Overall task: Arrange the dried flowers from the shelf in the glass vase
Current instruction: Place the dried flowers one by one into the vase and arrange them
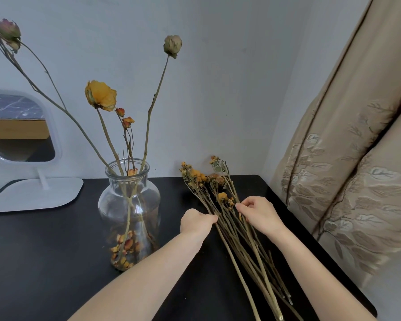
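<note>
On black worktop (56, 251) | left hand (198, 222), right hand (257, 212) each pinched thin dried yellow-flower stems (241, 249) | risk: tangled brittle stems could snap if tugged

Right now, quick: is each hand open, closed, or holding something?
Left hand: fingers curled round stems at the left edge of the dried flower bundle.
Right hand: fingers pinch a stem of the same bundle.
</note>
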`<state>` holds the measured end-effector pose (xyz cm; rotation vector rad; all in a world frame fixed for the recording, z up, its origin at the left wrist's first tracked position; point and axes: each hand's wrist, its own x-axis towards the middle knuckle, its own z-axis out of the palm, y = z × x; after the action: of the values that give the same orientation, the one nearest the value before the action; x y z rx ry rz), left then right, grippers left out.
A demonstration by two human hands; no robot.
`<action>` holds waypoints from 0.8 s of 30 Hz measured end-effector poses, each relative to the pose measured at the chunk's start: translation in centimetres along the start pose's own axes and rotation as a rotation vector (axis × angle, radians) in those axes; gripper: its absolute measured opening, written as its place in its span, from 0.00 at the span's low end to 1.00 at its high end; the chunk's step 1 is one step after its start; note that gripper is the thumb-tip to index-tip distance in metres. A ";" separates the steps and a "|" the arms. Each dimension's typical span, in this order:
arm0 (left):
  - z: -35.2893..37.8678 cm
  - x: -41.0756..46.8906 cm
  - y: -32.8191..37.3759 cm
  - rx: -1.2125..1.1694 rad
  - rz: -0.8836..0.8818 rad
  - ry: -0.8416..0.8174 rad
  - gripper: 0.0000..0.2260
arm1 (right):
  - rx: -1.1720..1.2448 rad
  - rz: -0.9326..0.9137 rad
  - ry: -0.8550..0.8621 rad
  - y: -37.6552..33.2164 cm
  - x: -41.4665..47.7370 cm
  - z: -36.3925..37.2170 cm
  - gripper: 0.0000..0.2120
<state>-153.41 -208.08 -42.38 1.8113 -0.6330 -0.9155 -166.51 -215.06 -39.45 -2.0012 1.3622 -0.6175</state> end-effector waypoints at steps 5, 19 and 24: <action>-0.4 0.1 -0.5 0.019 -0.013 -0.021 0.10 | -0.008 -0.003 -0.018 0.1 -0.2 0.2 0.07; -0.5 0.8 -2.1 0.302 0.084 0.022 0.13 | 0.090 -0.019 0.072 0.7 -0.4 -0.4 0.07; 0.2 0.1 -1.6 0.422 0.292 0.128 0.08 | 0.092 -0.057 0.111 0.7 -0.3 -0.8 0.08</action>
<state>-153.50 -207.63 -43.89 2.0543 -1.0356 -0.4879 -167.56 -215.16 -39.39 -1.9624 1.3198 -0.8138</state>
